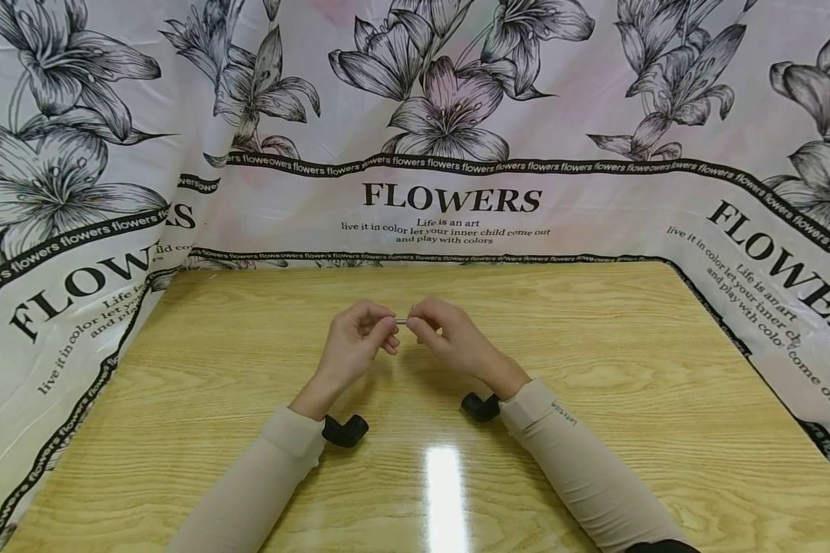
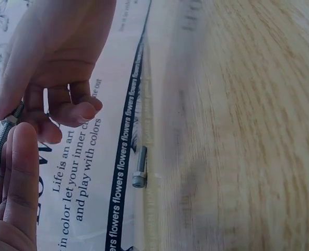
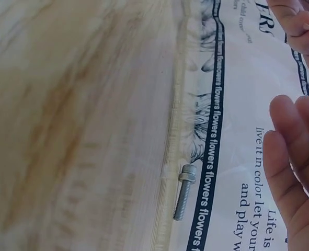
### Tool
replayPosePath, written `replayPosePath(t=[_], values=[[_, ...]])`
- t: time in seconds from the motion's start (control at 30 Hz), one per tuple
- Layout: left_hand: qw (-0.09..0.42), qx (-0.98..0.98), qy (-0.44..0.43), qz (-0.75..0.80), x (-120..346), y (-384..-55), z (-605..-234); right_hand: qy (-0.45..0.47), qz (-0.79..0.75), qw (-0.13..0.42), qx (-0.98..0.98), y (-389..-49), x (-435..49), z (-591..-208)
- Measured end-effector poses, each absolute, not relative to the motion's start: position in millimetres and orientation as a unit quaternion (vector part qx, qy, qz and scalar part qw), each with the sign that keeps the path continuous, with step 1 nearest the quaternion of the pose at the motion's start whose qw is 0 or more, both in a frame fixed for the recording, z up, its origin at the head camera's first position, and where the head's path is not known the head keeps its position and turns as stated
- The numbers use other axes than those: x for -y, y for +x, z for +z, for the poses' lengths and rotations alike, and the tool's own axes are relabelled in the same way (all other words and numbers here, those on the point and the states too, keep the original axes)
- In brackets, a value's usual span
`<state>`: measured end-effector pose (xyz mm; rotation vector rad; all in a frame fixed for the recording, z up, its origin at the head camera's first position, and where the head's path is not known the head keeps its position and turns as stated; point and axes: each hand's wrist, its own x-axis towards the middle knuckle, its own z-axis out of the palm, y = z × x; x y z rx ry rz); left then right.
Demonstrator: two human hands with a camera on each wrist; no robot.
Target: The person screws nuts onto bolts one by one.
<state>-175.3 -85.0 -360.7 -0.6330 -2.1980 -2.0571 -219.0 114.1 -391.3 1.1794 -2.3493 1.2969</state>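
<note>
Both hands meet above the table. A threaded metal bolt (image 1: 401,321) spans the short gap between their fingertips. In the left wrist view this bolt (image 2: 1,142) carries a hex nut (image 2: 13,119). My left hand (image 1: 355,338) pinches one end of the bolt between thumb and fingers. With thumb and forefinger, my right hand (image 1: 456,334) pinches the other end, near the nut. The bolt's head is hidden. A second bolt (image 2: 141,163) with a cylindrical head and a nut close to it appears by the table's far edge; the right wrist view shows this second bolt (image 3: 183,196) too.
The wood-grain table (image 1: 214,346) has a bright reflection near its front. Flower-printed fabric (image 1: 456,207) hangs at the back and both sides. Black angled pieces (image 1: 346,431) stick out at both wrists, beside the beige sleeves (image 1: 256,476).
</note>
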Motion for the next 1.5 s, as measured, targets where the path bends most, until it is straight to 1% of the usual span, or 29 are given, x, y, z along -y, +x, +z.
replayPosePath(t=[0.3,0.47,0.67,0.87,0.97,1.07,1.27,1.43,1.5], values=[[0.033,0.717,-0.208,-0.665,84.8,-172.9,-357.2,0.368,0.456,0.075,0.807,-216.4,-114.1,-389.0],[0.038,0.728,-0.2,-0.655,84.5,-172.3,-356.1,0.392,0.475,0.088,0.783,-215.0,-112.7,-386.4],[0.054,0.754,-0.19,-0.626,85.3,-173.2,-359.1,0.41,0.46,0.107,0.78,-217.4,-111.7,-389.0],[0.061,0.752,-0.188,-0.629,87.2,-185.6,-379.1,0.403,0.449,0.098,0.791,-218.7,-113.3,-390.4],[0.061,0.748,-0.19,-0.633,87.4,-186.9,-381.7,0.396,0.451,0.091,0.795,-218.5,-114.0,-390.6],[0.058,0.746,-0.189,-0.636,87.4,-187.0,-382.0,0.399,0.452,0.095,0.792,-218.6,-113.7,-390.5],[0.046,0.748,-0.192,-0.634,87.2,-182.1,-372.1,0.419,0.453,0.115,0.778,-219.9,-112.4,-391.0],[0.04,0.747,-0.2,-0.632,86.1,-172.3,-356.0,0.415,0.451,0.113,0.782,-219.8,-112.6,-390.8],[0.039,0.746,-0.201,-0.634,86.0,-172.1,-354.7,0.41,0.452,0.109,0.785,-219.2,-112.7,-390.1]])
